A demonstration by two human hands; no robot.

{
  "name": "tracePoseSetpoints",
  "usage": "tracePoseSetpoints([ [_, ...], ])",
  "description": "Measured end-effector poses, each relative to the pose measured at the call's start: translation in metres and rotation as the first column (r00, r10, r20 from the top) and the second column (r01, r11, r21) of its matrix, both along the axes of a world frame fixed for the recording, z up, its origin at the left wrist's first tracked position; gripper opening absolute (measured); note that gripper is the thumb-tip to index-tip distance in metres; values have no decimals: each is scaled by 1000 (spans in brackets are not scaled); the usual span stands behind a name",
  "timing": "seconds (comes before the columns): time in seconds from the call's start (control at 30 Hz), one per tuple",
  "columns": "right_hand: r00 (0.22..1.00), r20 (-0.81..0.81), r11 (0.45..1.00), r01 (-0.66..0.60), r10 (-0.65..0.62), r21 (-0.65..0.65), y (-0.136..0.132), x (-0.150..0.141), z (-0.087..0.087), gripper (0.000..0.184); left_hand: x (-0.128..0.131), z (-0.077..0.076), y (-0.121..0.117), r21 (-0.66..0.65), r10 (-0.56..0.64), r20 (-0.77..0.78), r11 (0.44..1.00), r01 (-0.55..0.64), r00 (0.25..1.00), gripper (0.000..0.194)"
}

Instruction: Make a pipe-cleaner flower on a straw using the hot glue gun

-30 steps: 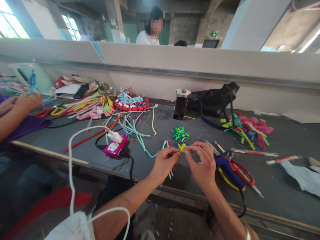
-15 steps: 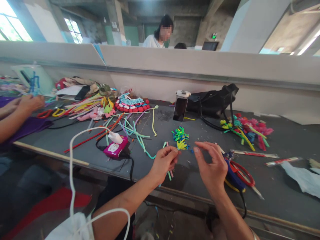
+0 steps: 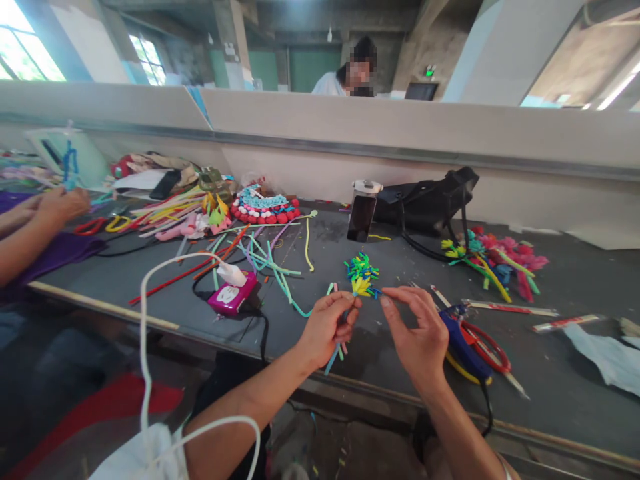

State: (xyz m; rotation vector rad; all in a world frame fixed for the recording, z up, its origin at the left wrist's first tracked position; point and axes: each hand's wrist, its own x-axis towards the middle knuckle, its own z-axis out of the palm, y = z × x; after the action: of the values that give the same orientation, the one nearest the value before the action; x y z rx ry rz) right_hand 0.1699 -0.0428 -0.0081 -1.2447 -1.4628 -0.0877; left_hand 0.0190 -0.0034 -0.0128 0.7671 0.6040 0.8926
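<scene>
My left hand is closed, thumb and forefinger pinching a small yellow flower of fuzzy pipe cleaner. A light blue stem hangs below that hand. To its right is my right hand, thumb and forefinger tips nearly together beside small blue pieces; whether it grips one is too small to see. Just beyond the flower lies a pile of short green, blue and yellow pipe-cleaner pieces. Pale pink and green pipe cleaners lie partly hidden behind my left hand.
Blue-handled pliers and red-handled scissors lie at right. A purple power socket with a white cable is at left. Behind stand a bottle, a phone and a black bag. A co-worker's hands are far left.
Both hands were together at the yellow flower. My right hand let go and moved right with fingers apart, then came back slightly left, its fingertips closer together. The left hand keeps the flower.
</scene>
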Motion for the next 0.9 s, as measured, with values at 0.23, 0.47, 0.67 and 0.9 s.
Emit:
tracePoseSetpoints([
  [0.23,999,12,999,-34,34,4,0,-1,-1,8,-1,0,-1,-7,-74,53,997,75,996,23],
  [0.47,997,61,999,-50,49,20,-1,-2,-2,12,0,-1,-3,63,-118,45,991,115,992,23],
  [0.67,997,72,998,-44,41,38,-3,-2,0,6,0,0,-5,106,-133,9,986,131,991,24],
  [0.9,995,97,998,-41,37,38,-3,0,1,3,1,1,-6,117,-141,-37,982,145,989,23],
])
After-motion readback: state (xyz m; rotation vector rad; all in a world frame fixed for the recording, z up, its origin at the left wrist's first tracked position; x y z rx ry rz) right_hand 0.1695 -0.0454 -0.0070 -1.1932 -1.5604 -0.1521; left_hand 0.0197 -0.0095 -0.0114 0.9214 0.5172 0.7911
